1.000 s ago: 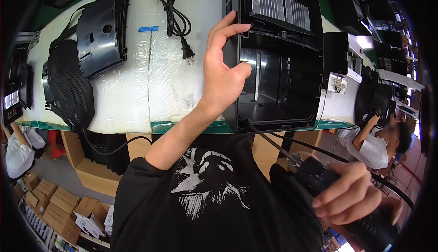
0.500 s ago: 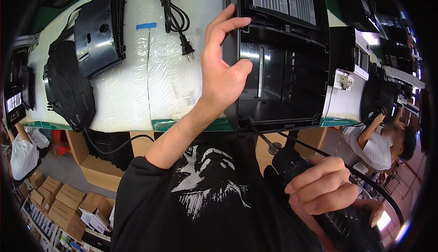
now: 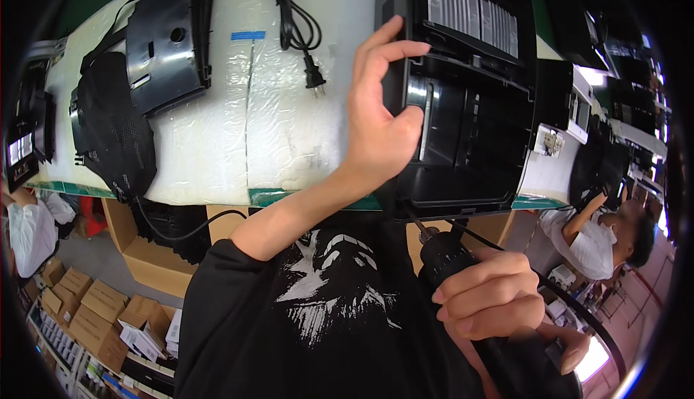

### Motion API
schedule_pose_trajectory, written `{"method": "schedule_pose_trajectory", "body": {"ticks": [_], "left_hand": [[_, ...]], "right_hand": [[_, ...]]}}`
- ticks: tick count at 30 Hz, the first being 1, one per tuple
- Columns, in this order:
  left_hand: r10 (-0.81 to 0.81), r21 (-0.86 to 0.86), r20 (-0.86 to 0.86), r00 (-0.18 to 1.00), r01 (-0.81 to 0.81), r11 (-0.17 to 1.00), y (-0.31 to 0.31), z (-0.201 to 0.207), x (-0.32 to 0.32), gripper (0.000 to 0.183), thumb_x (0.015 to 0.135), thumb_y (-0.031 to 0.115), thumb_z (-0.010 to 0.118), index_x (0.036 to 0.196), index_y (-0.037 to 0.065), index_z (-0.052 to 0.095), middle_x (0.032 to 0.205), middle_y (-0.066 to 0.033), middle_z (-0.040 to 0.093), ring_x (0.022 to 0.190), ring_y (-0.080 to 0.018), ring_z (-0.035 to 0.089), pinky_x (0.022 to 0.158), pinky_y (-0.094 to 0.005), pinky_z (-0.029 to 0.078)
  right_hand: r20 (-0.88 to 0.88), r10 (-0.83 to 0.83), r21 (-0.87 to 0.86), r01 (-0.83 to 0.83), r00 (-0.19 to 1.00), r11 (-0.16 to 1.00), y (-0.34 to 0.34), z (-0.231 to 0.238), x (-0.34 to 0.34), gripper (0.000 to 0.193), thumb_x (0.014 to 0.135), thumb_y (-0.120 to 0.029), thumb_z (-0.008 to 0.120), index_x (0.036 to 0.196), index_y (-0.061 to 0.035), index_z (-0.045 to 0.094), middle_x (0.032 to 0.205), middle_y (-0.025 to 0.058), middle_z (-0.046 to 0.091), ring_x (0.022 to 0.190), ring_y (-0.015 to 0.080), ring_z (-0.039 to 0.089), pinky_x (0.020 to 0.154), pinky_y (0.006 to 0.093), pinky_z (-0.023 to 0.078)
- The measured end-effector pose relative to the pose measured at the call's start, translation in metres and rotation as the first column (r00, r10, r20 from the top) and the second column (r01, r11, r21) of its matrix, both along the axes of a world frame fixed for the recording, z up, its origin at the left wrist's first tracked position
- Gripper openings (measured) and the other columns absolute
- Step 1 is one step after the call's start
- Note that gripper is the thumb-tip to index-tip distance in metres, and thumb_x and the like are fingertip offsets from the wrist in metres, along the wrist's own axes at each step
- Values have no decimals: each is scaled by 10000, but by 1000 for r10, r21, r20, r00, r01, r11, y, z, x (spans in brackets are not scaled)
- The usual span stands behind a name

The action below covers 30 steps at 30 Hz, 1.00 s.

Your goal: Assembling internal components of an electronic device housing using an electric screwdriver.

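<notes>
A black plastic housing (image 3: 463, 206) lies on the table in front of me, its box-shaped hollow facing up. My left hand (image 3: 382, 135) grips the left wall of that housing, fingers over the outer edge and thumb toward the hollow. Below the housing's near edge, my right hand (image 3: 495, 294) is wrapped round a black power screwdriver (image 3: 447, 256). Its metal bit points up at the near wall; whether the tip touches is hidden. Ribbed metal plates (image 3: 473, 16) sit in the housing's far section, with red wires beyond them.
At left on the padded table lie black plastic panels (image 3: 163, 45) and a black mesh part (image 3: 116, 124). A coiled power cord (image 3: 295, 19) rests further in. Open cardboard boxes (image 3: 155, 265) stand under the table edge. Another person (image 3: 589, 236) is at the right.
The table and housing now appear further right in the view. The power screwdriver has moved slightly left and closer under the housing's near edge. Both hands keep their grips.
</notes>
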<state>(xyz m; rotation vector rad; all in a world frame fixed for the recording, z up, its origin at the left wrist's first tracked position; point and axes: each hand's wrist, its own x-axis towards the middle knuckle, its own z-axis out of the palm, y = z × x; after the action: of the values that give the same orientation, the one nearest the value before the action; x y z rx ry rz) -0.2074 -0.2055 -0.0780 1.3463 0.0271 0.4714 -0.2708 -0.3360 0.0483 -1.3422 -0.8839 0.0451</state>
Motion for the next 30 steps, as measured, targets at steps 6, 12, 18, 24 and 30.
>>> {"method": "schedule_pose_trajectory", "body": {"ticks": [6, 12, 18, 24, 30], "left_hand": [[64, -80, -28, 998, -66, 995, -2, 8, -5, 540, 552, -151, 417, 1029, 47, 572, 1328, -178, 409, 1248, -323, 390, 1005, -335, 312], [11, -81, -60, 998, -16, 997, 2, 10, -7, 546, 543, -94, 419, 1057, 25, 558, 1353, -176, 375, 1294, -285, 324, 1075, -358, 207], [16, -62, -40, 999, -18, 998, 1, 11, -3, 544, 540, -93, 418, 1051, 29, 560, 1352, -168, 381, 1285, -284, 335, 1073, -355, 212], [3, -1, -15, 1000, -3, 1000, 4, 2, 1, 548, 528, -34, 473, 1065, 30, 561, 1360, -161, 386, 1277, -282, 350, 1055, -344, 256], [-81, -42, -28, 996, 79, 996, -1, 8, 2, 570, 528, -77, 446, 1084, 17, 530, 1385, -179, 346, 1304, -291, 312, 1069, -350, 232]], "right_hand": [[-37, 213, -121, -216, 976, 969, 10, -1, 13, 120, 707, -94, 638, 725, 16, 594, 711, 160, 611, 630, 289, 634, 365, 266, 338], [-111, 337, -216, -354, 935, 910, -7, 12, 31, 231, 753, -194, 594, 767, 37, 595, 780, 185, 610, 701, 328, 628, 431, 303, 388], [-296, 468, -170, -529, 832, 832, -14, 23, 42, 575, 795, -449, 416, 942, 88, 558, 901, 232, 592, 886, 398, 572, 685, 406, 449], [93, -114, 230, 90, 989, 969, 12, 18, 22, 603, 871, -446, 528, 1223, 8, 345, 652, 86, 534, 467, 199, 555, 417, 261, 502], [-73, -273, 574, 264, 959, 775, -92, 73, 6, 534, 841, -402, 495, 1109, 52, 410, 611, 1, 432, 370, 85, 410, 463, 184, 401]]}}
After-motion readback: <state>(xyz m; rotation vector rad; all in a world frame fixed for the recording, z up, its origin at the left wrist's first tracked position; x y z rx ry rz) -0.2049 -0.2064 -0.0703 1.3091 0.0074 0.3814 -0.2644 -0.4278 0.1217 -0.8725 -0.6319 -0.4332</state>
